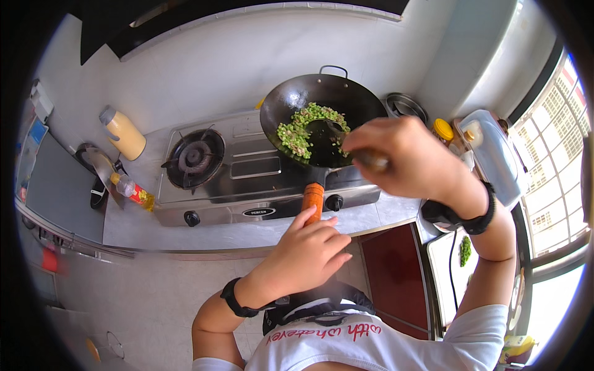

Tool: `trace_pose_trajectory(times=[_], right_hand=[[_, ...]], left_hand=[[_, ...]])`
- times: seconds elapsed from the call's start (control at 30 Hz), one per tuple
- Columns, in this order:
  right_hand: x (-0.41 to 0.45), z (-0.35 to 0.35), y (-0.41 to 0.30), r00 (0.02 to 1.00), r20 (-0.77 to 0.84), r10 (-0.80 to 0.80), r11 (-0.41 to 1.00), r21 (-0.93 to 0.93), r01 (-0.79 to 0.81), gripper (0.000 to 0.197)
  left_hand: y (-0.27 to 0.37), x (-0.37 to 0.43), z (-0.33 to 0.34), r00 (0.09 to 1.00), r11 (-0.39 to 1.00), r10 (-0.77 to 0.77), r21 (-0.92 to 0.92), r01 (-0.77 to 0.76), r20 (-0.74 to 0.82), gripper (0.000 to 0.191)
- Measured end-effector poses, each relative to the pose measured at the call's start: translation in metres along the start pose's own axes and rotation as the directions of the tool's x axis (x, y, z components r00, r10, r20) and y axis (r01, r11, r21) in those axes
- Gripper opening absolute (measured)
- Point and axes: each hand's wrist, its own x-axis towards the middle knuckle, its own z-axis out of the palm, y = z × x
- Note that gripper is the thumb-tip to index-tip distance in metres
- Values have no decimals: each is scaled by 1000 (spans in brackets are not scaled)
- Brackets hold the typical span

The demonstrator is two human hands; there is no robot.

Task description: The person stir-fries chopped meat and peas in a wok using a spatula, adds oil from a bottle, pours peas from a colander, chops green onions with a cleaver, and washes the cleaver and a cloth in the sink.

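Observation:
A dark metal wok (366, 99) stands on the right burner, tilted in the fisheye view. Chopped green vegetable with small bits of pale meat (297, 132) lies in it, mostly on the left side. My left hand (313, 252) is at the wok's orange wooden handle (314, 197), its thumb on one side and its fingers loosely on the other; the handle's near end is hidden. Over the wok's right rim, my right hand (394, 153) is closed around the wooden handle (371, 159) of a cooking utensil. Its metal head dips among the food; its exact shape is unclear.
The steel gas stove (255, 164) has a bare left burner (194, 155). Left of it are an oil bottle (134, 191), a cleaver (103, 171) and a yellow thermos (123, 132). At right stand lidded jars (443, 130), and a white board (445, 269) with chopped greens (465, 251).

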Motion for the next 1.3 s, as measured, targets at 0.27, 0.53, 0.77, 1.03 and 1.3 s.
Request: trace_pose_trajectory(times=[0.27, 0.53, 0.77, 1.03, 1.3], right_hand=[[63, -15, -13, 999, 21, -38, 998, 40, 37, 17], [55, -43, 30, 816, -264, 514, 824, -112, -555, 24], [-8, 1, 142, 357, -456, 815, 578, 597, -556, 26], [22, 0, 85, 768, -431, 474, 879, 174, -445, 21], [-9, 50, 63, 991, 21, -130, 991, 45, 129, 26]], left_hand=[[-3, 2, 1, 999, 1000, -5, 30, 6, -32, 21], [-8, -1, -2, 1000, 999, -16, 36, 17, -26, 21], [-4, 2, 1, 1000, 999, -10, 49, 11, -22, 21], [-5, 1, -1, 998, 998, -60, 35, 61, -16, 22], [-9, 1, -3, 997, 997, -71, 21, 71, 1, 22]])
